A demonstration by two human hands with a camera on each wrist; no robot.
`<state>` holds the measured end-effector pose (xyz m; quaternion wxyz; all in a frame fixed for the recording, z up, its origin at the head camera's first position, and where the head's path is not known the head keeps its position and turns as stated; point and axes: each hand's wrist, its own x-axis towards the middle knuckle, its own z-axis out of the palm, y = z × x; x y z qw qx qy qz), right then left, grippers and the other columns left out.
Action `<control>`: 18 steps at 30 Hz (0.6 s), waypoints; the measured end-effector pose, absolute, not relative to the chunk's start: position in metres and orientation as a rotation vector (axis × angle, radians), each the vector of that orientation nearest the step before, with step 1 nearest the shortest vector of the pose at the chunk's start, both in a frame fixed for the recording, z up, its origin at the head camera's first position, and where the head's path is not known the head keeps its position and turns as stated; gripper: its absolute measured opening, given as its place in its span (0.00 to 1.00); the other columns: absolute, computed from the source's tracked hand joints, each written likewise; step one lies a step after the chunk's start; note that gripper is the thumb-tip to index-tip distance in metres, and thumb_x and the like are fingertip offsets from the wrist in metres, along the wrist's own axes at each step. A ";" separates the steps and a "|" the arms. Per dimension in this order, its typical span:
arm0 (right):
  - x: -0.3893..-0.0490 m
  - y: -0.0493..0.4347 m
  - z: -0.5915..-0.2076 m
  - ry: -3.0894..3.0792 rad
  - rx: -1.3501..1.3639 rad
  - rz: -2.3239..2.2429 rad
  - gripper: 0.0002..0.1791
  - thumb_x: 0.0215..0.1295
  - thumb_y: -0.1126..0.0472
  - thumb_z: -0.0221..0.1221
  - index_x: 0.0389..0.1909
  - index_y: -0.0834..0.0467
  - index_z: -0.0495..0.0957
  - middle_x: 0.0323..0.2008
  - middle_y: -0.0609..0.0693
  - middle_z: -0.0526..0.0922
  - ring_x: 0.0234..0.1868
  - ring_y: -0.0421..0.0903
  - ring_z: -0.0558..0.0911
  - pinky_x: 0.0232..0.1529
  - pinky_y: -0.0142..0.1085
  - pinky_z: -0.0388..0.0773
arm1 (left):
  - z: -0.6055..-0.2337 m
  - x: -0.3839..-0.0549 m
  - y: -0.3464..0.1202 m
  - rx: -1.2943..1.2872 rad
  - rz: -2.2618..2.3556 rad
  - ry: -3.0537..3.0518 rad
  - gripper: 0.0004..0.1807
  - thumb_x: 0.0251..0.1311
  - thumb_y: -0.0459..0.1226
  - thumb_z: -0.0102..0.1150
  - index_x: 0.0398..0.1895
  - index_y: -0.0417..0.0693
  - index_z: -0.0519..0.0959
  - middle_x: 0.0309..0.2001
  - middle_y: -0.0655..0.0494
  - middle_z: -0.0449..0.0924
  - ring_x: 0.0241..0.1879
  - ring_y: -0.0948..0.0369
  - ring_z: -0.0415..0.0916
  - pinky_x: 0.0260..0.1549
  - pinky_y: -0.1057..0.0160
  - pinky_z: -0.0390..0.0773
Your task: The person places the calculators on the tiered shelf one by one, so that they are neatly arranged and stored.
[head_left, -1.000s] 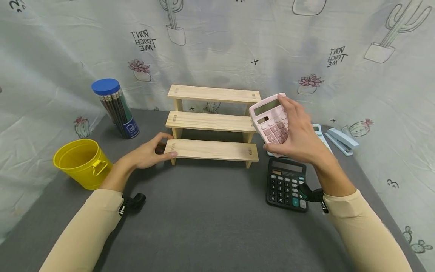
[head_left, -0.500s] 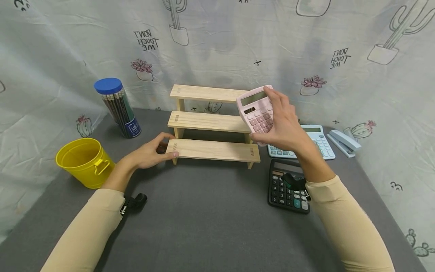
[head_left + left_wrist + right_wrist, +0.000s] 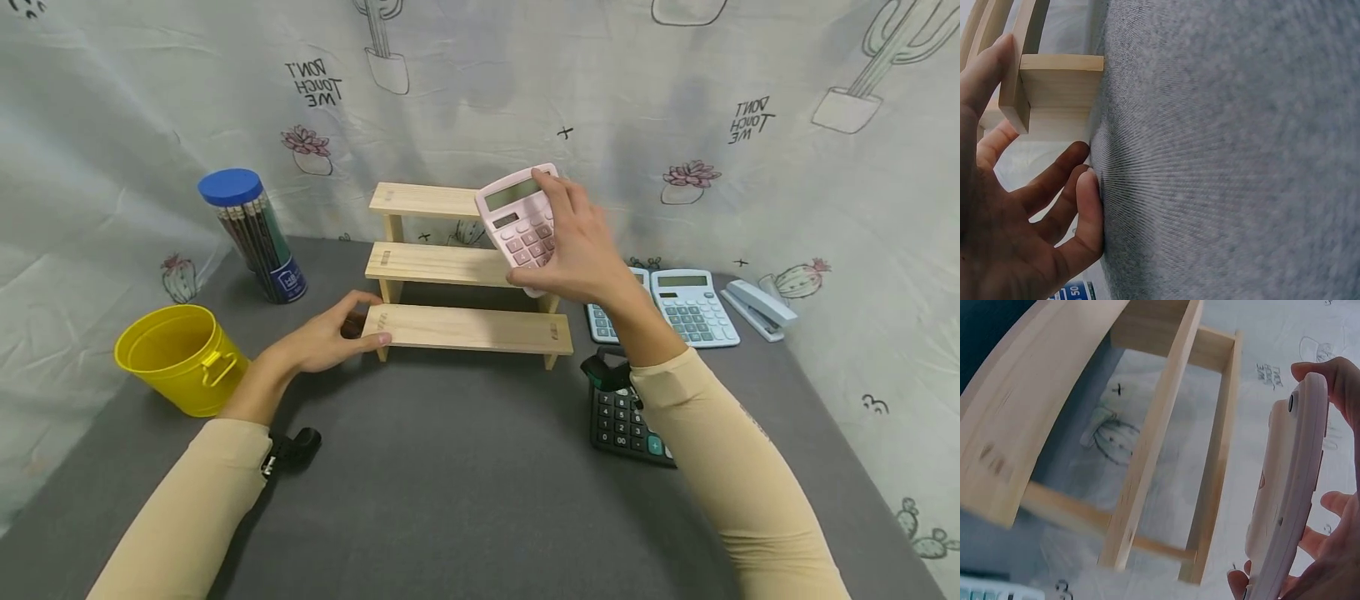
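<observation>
My right hand [image 3: 573,246] grips a pink calculator [image 3: 517,221] and holds it tilted in the air in front of the upper steps of a three-step wooden shelf [image 3: 457,265]. In the right wrist view the pink calculator [image 3: 1288,494] is seen edge-on beside the wooden shelf [image 3: 1147,444]. My left hand [image 3: 330,337] rests against the left end of the lowest step, thumb on top of the board. The left wrist view shows the left hand [image 3: 1022,212] with fingers spread beside the shelf's leg [image 3: 1054,87] on the grey mat.
A yellow bucket [image 3: 180,357] stands at the left and a blue-lidded pencil tube [image 3: 255,237] behind it. Right of the shelf lie two light-blue calculators [image 3: 690,304], a black calculator [image 3: 622,421] partly under my right forearm, and a blue stapler [image 3: 757,308]. A cactus-print cloth [image 3: 480,92] hangs behind.
My right hand has carried the pink calculator up and to the left, from beside the shelf's right end to in front of its upper steps. The left hand has stayed put.
</observation>
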<state>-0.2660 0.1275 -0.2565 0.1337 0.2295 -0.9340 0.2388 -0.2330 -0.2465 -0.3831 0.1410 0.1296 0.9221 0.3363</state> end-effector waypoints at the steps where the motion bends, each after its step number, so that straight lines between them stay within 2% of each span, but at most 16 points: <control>1: -0.268 0.124 -0.256 -2.708 0.671 0.685 0.66 0.41 0.42 0.75 0.81 0.43 0.48 0.75 0.58 0.57 0.66 0.64 0.65 0.64 0.58 0.63 | -0.383 -0.233 -0.246 0.374 0.969 2.662 0.40 0.68 0.64 0.57 0.74 0.63 0.55 0.70 0.35 0.68 0.66 0.38 0.69 0.60 0.34 0.70; 7: -0.277 0.099 -0.252 -2.739 0.679 0.661 0.66 0.41 0.41 0.74 0.81 0.40 0.47 0.76 0.54 0.57 0.61 0.63 0.67 0.58 0.56 0.67 | -0.383 -0.234 -0.248 0.354 0.958 2.659 0.41 0.67 0.66 0.56 0.75 0.63 0.55 0.70 0.36 0.68 0.67 0.39 0.69 0.62 0.33 0.67; 12: -0.285 0.082 -0.251 -2.756 0.664 0.680 0.64 0.43 0.40 0.72 0.81 0.39 0.47 0.77 0.53 0.55 0.63 0.63 0.66 0.55 0.56 0.70 | -0.385 -0.234 -0.248 0.357 0.968 2.657 0.41 0.66 0.66 0.57 0.75 0.64 0.55 0.70 0.37 0.68 0.67 0.39 0.68 0.62 0.33 0.67; 18: -0.298 0.062 -0.250 -2.807 0.625 0.704 0.63 0.42 0.38 0.71 0.81 0.38 0.48 0.77 0.52 0.54 0.66 0.62 0.64 0.57 0.56 0.69 | -0.384 -0.234 -0.247 0.362 0.978 2.663 0.40 0.67 0.65 0.57 0.75 0.63 0.56 0.69 0.36 0.69 0.66 0.39 0.70 0.62 0.34 0.68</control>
